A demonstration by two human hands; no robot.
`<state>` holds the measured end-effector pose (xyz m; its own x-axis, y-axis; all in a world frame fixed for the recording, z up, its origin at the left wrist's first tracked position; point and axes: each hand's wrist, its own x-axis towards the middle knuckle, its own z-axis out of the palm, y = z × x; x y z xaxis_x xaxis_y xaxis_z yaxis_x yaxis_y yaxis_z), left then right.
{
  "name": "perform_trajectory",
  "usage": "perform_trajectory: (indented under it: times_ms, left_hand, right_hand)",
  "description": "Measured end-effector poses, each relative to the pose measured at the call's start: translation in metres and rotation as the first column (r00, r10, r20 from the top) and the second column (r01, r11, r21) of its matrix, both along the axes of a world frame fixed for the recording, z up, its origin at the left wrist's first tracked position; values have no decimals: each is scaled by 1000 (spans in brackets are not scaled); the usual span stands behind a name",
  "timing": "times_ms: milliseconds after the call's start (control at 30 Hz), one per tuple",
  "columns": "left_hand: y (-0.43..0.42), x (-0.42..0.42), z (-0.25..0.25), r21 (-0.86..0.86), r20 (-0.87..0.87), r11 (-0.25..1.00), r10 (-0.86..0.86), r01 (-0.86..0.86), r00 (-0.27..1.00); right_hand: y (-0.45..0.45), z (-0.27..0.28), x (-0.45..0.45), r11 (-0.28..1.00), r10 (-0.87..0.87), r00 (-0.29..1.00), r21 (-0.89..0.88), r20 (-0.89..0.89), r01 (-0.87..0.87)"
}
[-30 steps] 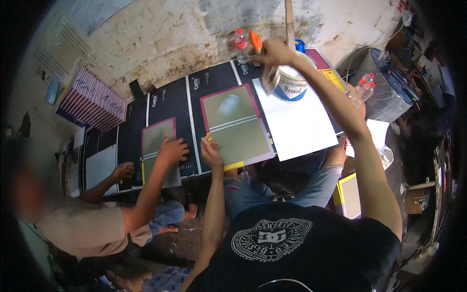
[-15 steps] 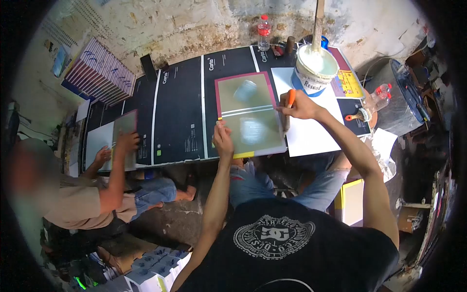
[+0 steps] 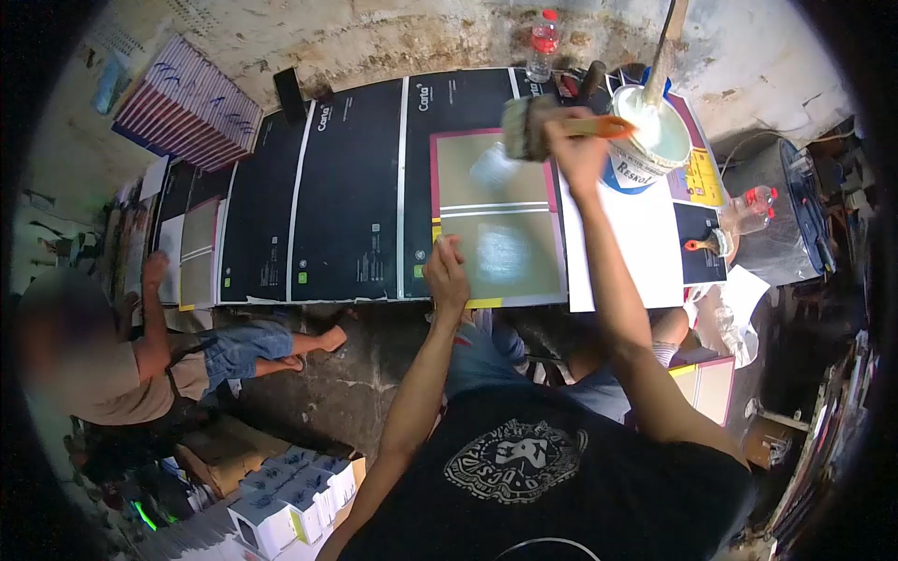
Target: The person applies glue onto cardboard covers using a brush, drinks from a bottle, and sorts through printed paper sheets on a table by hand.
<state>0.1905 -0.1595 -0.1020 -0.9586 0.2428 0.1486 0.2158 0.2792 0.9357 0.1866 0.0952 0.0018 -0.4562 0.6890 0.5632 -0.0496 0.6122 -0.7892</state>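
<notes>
My right hand (image 3: 577, 154) is closed round the handle of a wide paintbrush (image 3: 528, 128), lifted over the upper right of a book cover, with its bristles to the left. Its orange handle end overlaps the bucket (image 3: 629, 173) of white paste in the view. The opened-out book cover (image 3: 496, 192) lies flat, olive-grey inside with maroon and yellow borders, two white strips across its middle and shiny wet patches on both halves. At its lower left edge, my left hand (image 3: 447, 273) has its fingers curled against the cover.
White sheets (image 3: 625, 252) lie right of the cover. A smaller brush (image 3: 713, 243) and a bottle (image 3: 753, 208) are farther right; another bottle (image 3: 543, 45) stands at the back. Striped books (image 3: 192, 103) are stacked left. A co-worker (image 3: 140, 346) sits at the table's left end.
My right hand has raised the paintbrush from the cover's right edge up and away, turning its bristles left. My left hand stays at the left edge. The co-worker's hand and cover have shifted left.
</notes>
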Motion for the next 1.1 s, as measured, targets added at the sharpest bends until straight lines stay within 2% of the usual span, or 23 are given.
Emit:
perform_trajectory:
  times_ms: [33,67,167,233,267,300,333,367,400,433,500,533,600,633,667,700,767,833,900,967,1000,1033,1100]
  left_hand:
    - [2,-1,1,-32,-17,999,-4,4,1000]
    - [4,-1,1,-62,-36,998,-8,5,999]
    - [8,0,1,-116,-117,992,31,-45,993]
    - [10,-2,-9,-100,-175,992,54,-72,983]
    - [10,-2,-13,-91,-203,992,67,-87,977]
    - [8,0,-13,-87,-171,993,60,-76,984]
    - [7,-2,-11,-78,-143,995,53,-64,988]
    - [5,-1,-10,-72,-113,996,42,-50,993]
    - [2,-1,-14,1,-44,999,51,-51,998]
    - [2,-2,-18,78,22,995,57,-59,998]
    - [2,-1,-22,165,91,983,62,-77,994]
    - [3,-1,-21,174,90,982,64,-79,994]
    - [3,-2,-19,143,44,987,65,-70,997]
    - [4,-2,-19,107,1,992,62,-61,998]
    - [5,-1,-19,72,-40,996,56,-53,998]
    - [4,0,-16,37,-68,998,43,-41,997]
    - [3,2,-7,-28,-117,999,21,-25,993]
    - [3,-3,-26,46,-79,998,34,-31,996]
    - [1,-3,-31,76,-58,996,40,-36,997]
    - [2,-2,-21,72,-55,996,51,-47,997]
    - [3,0,-14,228,61,971,54,-67,997]
    - [5,0,-16,281,77,957,54,-74,996]
    - [2,-1,-19,365,107,927,52,-88,993]
  right_hand:
    - [-14,-23,-18,1000,15,999,-25,38,-14]
    - [-40,-17,-20,998,23,980,-58,196,-12]
    - [-62,-70,-39,993,107,927,-86,359,-82]
    - [-46,-73,-19,992,123,865,-94,486,-88]
    - [-26,-85,-7,995,99,892,-27,442,-97]
    - [-9,-74,11,987,153,856,-126,495,-103]
    - [12,-76,21,998,45,837,11,545,-61]
    - [27,-75,37,994,8,866,90,501,-62]
    - [31,-58,50,998,12,847,42,532,-40]
    - [26,-42,56,994,-67,853,111,518,10]
    - [-1,-17,55,994,-76,915,106,397,36]
    - [-13,-20,47,999,19,948,-49,317,-3]
    - [-57,-20,30,986,100,978,-153,181,-73]
    - [-70,-37,21,990,128,944,-93,303,-104]
    - [-87,-44,17,981,177,909,-145,376,-131]
    - [-91,-74,10,997,74,825,-14,560,-80]
    - [-76,-68,34,963,263,674,-232,690,-138]
    - [-51,-64,62,994,97,705,-96,703,-42]
    - [-26,-44,88,997,39,657,-73,753,23]
    - [-17,-23,104,997,23,666,-64,746,38]
    - [-23,-28,105,998,-57,766,19,641,58]
    - [-39,-16,105,998,-32,859,-24,511,52]
    - [-76,-12,95,985,77,933,-170,352,-17]
